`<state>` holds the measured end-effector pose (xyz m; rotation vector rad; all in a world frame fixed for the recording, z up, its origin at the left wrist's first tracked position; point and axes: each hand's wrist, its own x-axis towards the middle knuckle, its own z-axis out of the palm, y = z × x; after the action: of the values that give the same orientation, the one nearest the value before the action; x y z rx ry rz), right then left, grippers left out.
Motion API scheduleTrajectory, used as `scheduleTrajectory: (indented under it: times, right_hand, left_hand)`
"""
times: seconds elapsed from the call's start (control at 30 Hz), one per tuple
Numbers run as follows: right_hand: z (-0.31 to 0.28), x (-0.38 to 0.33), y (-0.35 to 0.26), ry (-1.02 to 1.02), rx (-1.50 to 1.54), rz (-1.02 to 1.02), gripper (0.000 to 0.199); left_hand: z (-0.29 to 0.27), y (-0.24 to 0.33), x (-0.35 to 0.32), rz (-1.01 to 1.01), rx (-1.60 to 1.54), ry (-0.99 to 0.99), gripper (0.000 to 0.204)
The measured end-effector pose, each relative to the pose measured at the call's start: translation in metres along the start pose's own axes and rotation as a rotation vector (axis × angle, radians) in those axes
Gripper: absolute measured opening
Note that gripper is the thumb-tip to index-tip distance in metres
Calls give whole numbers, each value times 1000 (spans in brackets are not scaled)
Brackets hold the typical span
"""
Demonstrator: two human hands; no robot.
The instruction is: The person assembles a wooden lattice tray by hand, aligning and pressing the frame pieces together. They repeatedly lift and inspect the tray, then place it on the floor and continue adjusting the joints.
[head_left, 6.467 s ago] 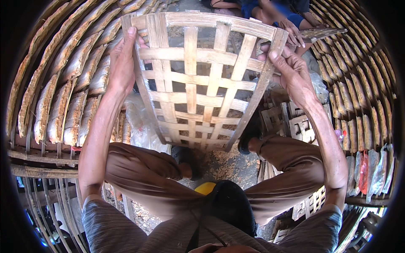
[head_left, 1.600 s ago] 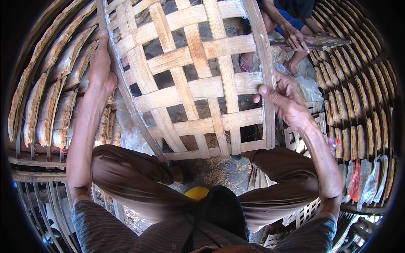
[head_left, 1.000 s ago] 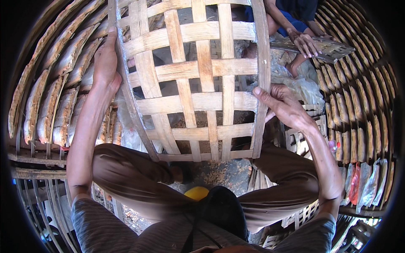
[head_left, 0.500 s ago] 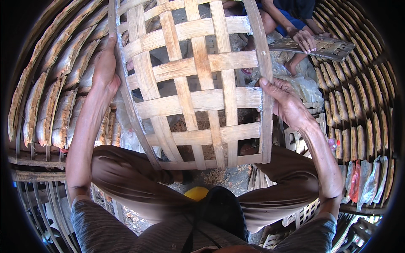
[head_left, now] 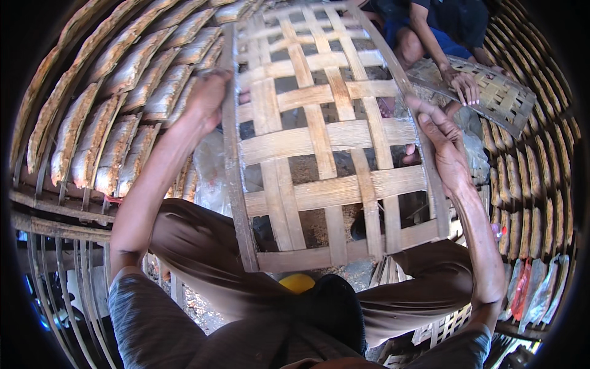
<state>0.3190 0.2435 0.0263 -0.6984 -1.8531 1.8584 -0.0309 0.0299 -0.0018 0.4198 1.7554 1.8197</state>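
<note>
Woven lattice panel [head_left: 326, 140] held up over the lap, near end above the knees: flat pale slats, over-under weave, square gaps, grain streaked honey to brown. Darker, straight side rails [head_left: 238, 203], whitish residue along inner edges. Left hand [head_left: 209, 101]: grip grasping the left rail, fingertip showing through a gap; blurred, so thumb placement uncertain. Right hand [head_left: 444, 140]: grip around the right rail, fingers curled behind. Beyond, a co-worker's hand [head_left: 464, 87] rests on a second woven panel [head_left: 507, 92]. Left: tiered, rough-edged, pale-faced strips [head_left: 89, 144]; crumpled translucent plastic [head_left: 212, 175] below.
</note>
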Motion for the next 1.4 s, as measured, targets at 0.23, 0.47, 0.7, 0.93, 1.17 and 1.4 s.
scheduleTrajectory:
  times: [0.23,0.47,0.7,0.93,1.17,1.4]
  right_hand:
    - [3,13,-15,-191,333,40,42]
    - [19,17,-29,40,-99,-219,40]
    - [11,12,-30,238,-291,-432,31]
    - [1,20,-23,146,245,-212,37]
    - [5,11,-23,73,134,-257,37]
    - [11,4,-42,199,-165,-274,25]
  left_hand:
    - [-37,-31,24,-131,173,-168,43]
    - [-68,-25,17,-443,25,-379,64]
    - [-60,6,-2,-388,326,-617,114]
    - [-36,19,-24,-102,1008,-565,121]
    - [7,15,-33,1,-127,-426,76]
    - [13,12,-35,302,-68,-101,51]
